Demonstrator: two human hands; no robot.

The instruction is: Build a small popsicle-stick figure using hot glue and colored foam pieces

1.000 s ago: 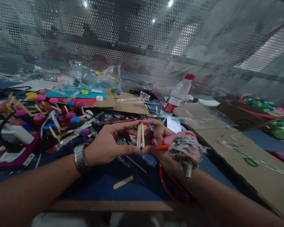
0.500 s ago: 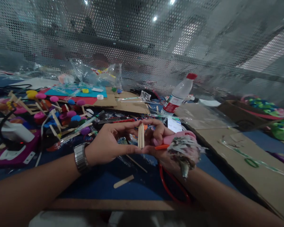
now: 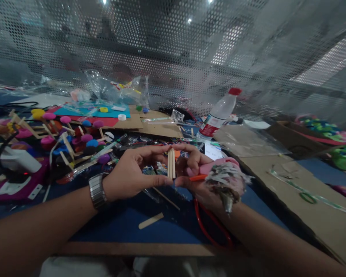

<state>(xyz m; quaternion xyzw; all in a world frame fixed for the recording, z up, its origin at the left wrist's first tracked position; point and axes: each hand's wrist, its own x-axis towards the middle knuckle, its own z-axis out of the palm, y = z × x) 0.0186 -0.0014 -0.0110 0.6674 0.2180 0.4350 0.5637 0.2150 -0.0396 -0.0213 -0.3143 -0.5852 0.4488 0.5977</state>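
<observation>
One camera sits on the person's head and looks forward and down. The left hand point(image 3: 129, 171) and right hand point(image 3: 194, 173) are up close in the middle, and behind them it sees over the blue table point(image 3: 112, 231) to a wall full of little holes point(image 3: 161, 50).

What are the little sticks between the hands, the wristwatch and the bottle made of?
The craft sticks look like plain, unvarnished wood: pale tan and matt, with rounded ends on the similar loose one. The wristwatch band seems to be metal, perhaps steel, given its silvery shine and links. The bottle is probably clear, glossy plastic, being see-through above its red label.
</observation>
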